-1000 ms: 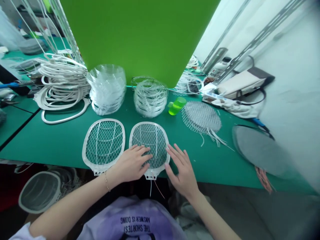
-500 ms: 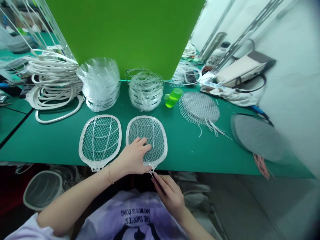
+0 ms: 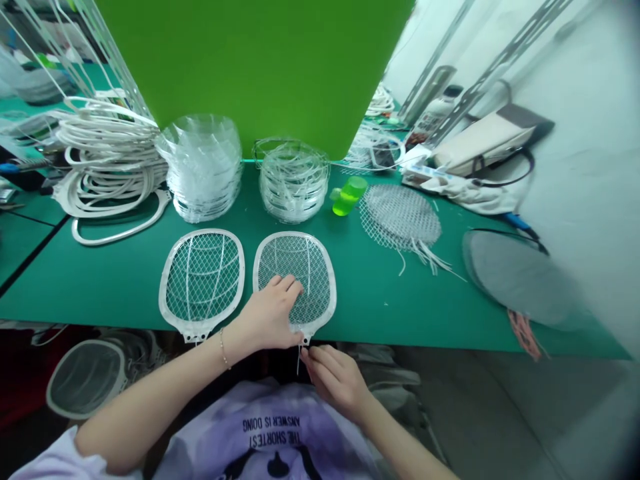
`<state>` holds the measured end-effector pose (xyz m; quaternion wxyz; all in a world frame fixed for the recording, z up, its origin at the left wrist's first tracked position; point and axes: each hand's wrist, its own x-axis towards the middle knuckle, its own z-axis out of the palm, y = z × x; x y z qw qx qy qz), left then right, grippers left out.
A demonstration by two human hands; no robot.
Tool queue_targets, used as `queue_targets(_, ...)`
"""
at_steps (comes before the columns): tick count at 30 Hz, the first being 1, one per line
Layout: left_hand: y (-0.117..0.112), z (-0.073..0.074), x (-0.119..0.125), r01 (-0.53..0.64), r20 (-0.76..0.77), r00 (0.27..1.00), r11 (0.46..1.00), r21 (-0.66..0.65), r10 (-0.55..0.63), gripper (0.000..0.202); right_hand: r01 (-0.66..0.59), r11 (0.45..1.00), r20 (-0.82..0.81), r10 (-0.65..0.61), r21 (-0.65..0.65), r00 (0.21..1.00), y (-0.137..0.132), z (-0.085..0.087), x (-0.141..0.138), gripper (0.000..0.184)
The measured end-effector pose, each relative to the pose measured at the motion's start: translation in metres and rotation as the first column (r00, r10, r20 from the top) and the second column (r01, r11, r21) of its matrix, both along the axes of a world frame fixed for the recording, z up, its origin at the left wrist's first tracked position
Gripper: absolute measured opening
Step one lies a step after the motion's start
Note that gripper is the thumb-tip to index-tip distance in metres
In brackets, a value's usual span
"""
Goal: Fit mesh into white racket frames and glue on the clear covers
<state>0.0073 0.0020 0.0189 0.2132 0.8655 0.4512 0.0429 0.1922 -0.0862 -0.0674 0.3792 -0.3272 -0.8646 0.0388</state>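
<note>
Lilac shirt reads "THE SHORTEST ANSWER IS DOING"; half-open left hand lies on white-rimmed, rounded mesh panel; right hand curled, grip unclear.

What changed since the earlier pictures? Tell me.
The right hand moved from the right-hand racket head's right rim down to its bottom tab, fingertips together beside the white wire. The left hand stayed on that head's mesh, thumb now by the tab. The left-hand racket head stayed put.
</note>
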Motion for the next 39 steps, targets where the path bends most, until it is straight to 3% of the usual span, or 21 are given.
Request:
queue_targets(7,0.000,-0.002,0.001,0.013,-0.024,1.000,1.000,0.012,-0.013,0.056,-0.169,0.985,0.188,0.158,0.041,0.969,0.012,0.008,0.012,0.025)
queue_targets(10,0.000,-0.003,-0.003,0.019,0.001,1.000,1.000,0.021,-0.019,0.056,-0.090,0.996,0.204,0.082,0.028,0.976,0.005,0.016,0.012,0.018)
queue_targets(12,0.002,-0.002,-0.007,0.042,0.038,0.998,0.999,0.011,-0.043,0.056,-0.020,0.999,0.189,0.014,0.025,0.982,-0.003,0.018,0.010,0.023)
queue_targets(18,0.009,0.005,-0.015,0.086,0.096,0.992,0.994,-0.068,-0.079,0.054,0.107,0.992,0.043,-0.110,0.067,0.993,-0.012,0.005,0.000,0.036)
queue_targets(22,0.008,0.002,-0.014,0.075,0.107,0.992,0.996,-0.043,-0.070,0.053,0.102,0.995,-0.037,-0.101,0.016,0.994,-0.006,0.004,-0.006,0.033)
queue_targets(29,0.005,0.000,-0.011,0.047,0.074,0.996,0.998,-0.034,-0.044,0.057,0.195,0.970,-0.132,-0.215,-0.145,0.968,-0.008,0.016,-0.028,0.019)
queue_targets(36,0.005,0.002,-0.008,0.040,0.030,0.999,0.998,-0.055,-0.038,0.064,0.035,0.995,0.107,-0.045,0.094,0.993,-0.005,0.008,-0.011,0.026)
queue_targets(39,0.007,0.001,-0.007,0.049,0.026,0.999,0.997,-0.055,-0.048,0.066,-0.038,0.992,0.151,0.019,0.124,0.988,-0.001,0.011,-0.006,0.032)
